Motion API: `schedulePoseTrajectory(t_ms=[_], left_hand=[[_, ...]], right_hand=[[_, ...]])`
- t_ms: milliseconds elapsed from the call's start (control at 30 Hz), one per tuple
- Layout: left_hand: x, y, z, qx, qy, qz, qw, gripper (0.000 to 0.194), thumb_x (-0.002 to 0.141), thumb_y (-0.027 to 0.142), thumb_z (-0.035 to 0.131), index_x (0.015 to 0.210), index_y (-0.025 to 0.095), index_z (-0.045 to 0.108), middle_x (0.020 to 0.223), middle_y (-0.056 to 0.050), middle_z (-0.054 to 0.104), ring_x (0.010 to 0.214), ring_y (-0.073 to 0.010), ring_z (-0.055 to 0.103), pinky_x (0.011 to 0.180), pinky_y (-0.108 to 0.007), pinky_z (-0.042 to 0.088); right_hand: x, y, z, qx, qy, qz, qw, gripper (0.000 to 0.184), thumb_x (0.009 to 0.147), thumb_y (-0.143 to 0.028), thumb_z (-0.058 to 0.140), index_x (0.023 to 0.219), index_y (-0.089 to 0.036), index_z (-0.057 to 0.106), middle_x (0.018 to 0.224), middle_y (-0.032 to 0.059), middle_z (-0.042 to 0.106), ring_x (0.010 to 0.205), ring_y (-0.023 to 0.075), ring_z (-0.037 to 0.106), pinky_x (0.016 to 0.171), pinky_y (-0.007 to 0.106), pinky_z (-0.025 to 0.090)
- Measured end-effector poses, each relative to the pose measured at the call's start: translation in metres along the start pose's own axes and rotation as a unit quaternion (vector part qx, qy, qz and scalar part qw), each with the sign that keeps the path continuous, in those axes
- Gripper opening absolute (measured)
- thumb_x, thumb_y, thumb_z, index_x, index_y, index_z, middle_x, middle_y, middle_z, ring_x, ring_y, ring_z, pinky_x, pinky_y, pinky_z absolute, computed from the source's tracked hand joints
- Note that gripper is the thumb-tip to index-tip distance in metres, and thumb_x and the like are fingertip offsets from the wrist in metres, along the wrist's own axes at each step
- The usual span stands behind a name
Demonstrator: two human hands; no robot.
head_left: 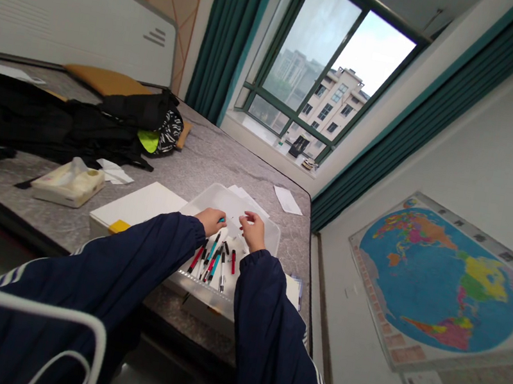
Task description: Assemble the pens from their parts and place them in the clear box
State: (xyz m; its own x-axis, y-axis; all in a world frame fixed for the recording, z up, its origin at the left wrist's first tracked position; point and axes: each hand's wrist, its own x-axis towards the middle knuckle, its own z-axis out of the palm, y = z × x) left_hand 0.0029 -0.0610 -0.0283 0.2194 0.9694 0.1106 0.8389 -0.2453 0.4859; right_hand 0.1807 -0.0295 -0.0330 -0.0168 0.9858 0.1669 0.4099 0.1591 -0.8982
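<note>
Over a translucent plastic bin (274,234), my left hand (210,220) is closed round a teal pen; only its teal end shows at the fingertips. A short gap away, my right hand (254,230) has its thumb and fingers bent together, and whatever they may pinch is too small to make out. Below both hands, several pens lie loose in the bin, among them a red pen (232,262), a clear pen with a black grip (223,271) and a teal pen (213,247). Some white crumpled material (239,246) lies near my right hand.
Left of the bin are a white box (142,203) and a tissue pack (69,183). A black bag (53,121) lies farther left on the grey marbled table (209,152). A white paper (287,200) lies near the far edge. A white tube (47,309) crosses the lower left.
</note>
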Motion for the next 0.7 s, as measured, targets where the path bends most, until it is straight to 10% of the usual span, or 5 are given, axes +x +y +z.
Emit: schedulePoseTrajectory(t_ms=[333,700], left_hand=[[-0.002,0.003,-0.003,-0.024,-0.006,-0.001,1.000,0.021,0.084,0.033,0.056,0.085,0.018,0.071,0.076,-0.005,0.073,0.082,-0.0188,0.066,0.076,-0.025,0.046],[0.000,0.000,0.000,-0.069,-0.059,0.052,0.995,0.017,0.081,0.030,0.058,0.081,0.021,0.073,0.070,0.000,0.073,0.077,-0.0156,0.069,0.071,-0.022,0.045]], right_hand=[[-0.008,-0.002,0.008,0.019,-0.202,-0.004,0.979,0.050,0.085,-0.063,0.051,0.073,-0.015,0.064,0.058,0.0005,0.060,0.041,0.0077,0.045,0.037,0.018,0.034],[-0.010,-0.005,0.007,0.025,-0.193,-0.030,0.981,0.037,0.075,-0.053,0.068,0.077,-0.017,0.060,0.059,-0.0016,0.060,0.042,0.0080,0.050,0.037,0.017,0.036]])
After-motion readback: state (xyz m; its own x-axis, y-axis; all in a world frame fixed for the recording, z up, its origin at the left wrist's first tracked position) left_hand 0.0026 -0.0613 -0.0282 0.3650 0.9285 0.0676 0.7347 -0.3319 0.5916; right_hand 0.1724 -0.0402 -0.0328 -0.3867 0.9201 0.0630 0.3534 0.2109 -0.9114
